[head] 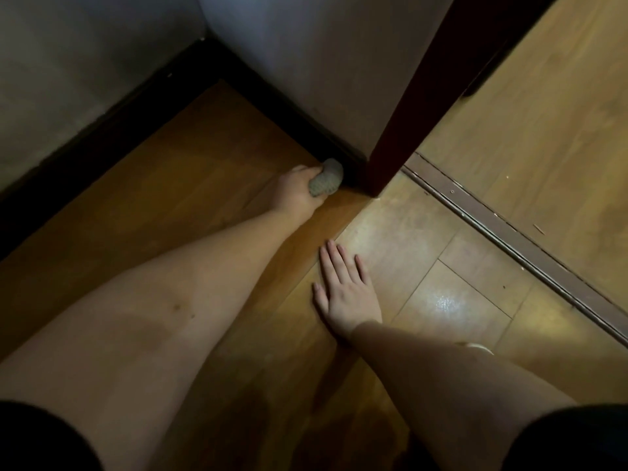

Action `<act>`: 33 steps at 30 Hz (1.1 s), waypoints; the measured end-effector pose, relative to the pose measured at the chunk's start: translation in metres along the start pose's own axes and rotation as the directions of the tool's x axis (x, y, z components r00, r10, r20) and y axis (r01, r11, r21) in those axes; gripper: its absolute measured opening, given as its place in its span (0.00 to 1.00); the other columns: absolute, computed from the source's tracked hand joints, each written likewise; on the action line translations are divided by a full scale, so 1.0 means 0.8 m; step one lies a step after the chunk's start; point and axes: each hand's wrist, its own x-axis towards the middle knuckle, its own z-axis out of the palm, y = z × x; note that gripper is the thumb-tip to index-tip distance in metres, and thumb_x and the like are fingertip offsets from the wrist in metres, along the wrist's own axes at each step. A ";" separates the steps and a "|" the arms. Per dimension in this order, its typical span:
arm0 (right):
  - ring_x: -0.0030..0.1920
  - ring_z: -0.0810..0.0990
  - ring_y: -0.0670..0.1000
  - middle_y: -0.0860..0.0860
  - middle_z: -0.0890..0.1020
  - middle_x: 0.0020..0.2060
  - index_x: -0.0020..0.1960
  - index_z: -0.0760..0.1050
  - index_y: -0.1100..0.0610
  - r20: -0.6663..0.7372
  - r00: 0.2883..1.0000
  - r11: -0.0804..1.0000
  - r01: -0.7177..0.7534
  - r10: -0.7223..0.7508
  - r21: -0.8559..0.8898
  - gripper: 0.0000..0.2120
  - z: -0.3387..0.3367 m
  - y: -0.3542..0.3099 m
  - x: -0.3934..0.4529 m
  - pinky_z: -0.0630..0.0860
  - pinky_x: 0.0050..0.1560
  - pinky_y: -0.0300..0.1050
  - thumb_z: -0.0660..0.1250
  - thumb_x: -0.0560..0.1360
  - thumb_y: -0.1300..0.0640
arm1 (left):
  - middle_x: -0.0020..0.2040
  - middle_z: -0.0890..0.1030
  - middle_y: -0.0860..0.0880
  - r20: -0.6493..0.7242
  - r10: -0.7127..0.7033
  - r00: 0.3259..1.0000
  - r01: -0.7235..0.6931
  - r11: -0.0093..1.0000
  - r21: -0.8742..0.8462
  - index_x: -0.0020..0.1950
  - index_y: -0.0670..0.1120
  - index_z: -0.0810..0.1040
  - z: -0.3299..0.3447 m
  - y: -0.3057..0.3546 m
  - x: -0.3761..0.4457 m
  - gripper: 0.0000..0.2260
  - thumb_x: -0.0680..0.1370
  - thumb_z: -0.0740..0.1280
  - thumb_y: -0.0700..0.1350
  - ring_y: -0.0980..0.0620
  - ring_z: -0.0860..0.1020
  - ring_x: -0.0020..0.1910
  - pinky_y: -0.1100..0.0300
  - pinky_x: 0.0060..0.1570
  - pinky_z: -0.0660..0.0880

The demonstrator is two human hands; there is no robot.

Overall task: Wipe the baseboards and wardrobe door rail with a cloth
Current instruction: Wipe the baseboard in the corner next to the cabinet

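The baseboard [102, 130], a dark strip at the foot of the wall, runs from the lower left up to the room corner, then turns and descends along the second wall toward the dark red door frame post [407, 113]. The left hand [299, 188] is at the lower end of that second run, just short of the post, with its fingers curled round a bunched grey cloth [326, 178] that is pressed against the baseboard face. From this hand the long axis of the unwiped strip extends up and to the left, back toward the corner; to the right, travel is blocked by the post. The right hand [346, 290] lies flat on the floor [475, 283], fingers straight and slightly spread, holding nothing; it appears to serve as a support. Further right, the wardrobe door rail [509, 232] begins near the base of the post and runs diagonally down to the right edge of view. The rail's near end lies just beside the cloth hand, on the far side of the post, but the open right hand is closer to the rail's middle length. A move to the rail would likely require carrying the cloth round the post.
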 end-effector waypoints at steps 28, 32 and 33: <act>0.79 0.52 0.50 0.51 0.57 0.79 0.80 0.54 0.55 0.012 1.000 0.998 -0.027 0.027 -0.060 0.33 -0.007 -0.001 0.001 0.51 0.76 0.55 0.50 0.80 0.39 | 0.61 0.79 0.45 -0.438 -0.404 0.804 0.283 0.906 -0.316 0.66 0.47 0.73 -0.156 -0.121 0.091 0.21 0.75 0.74 0.44 0.47 0.76 0.61 0.62 0.54 0.69; 0.78 0.57 0.51 0.51 0.61 0.78 0.79 0.59 0.56 0.007 1.000 0.999 -0.017 0.017 -0.034 0.33 -0.011 -0.003 0.003 0.56 0.74 0.56 0.47 0.80 0.38 | 0.63 0.77 0.44 -0.483 -0.354 0.801 0.259 0.932 -0.254 0.67 0.47 0.73 -0.174 -0.105 0.127 0.20 0.76 0.73 0.44 0.47 0.75 0.62 0.62 0.55 0.69; 0.77 0.58 0.51 0.51 0.61 0.77 0.78 0.60 0.56 0.006 1.000 0.999 -0.017 0.018 -0.032 0.34 -0.012 -0.004 0.003 0.56 0.74 0.57 0.46 0.80 0.37 | 0.64 0.75 0.43 -0.491 -0.331 0.806 0.256 0.942 -0.215 0.67 0.45 0.74 -0.175 -0.102 0.134 0.21 0.76 0.72 0.43 0.46 0.75 0.62 0.61 0.58 0.69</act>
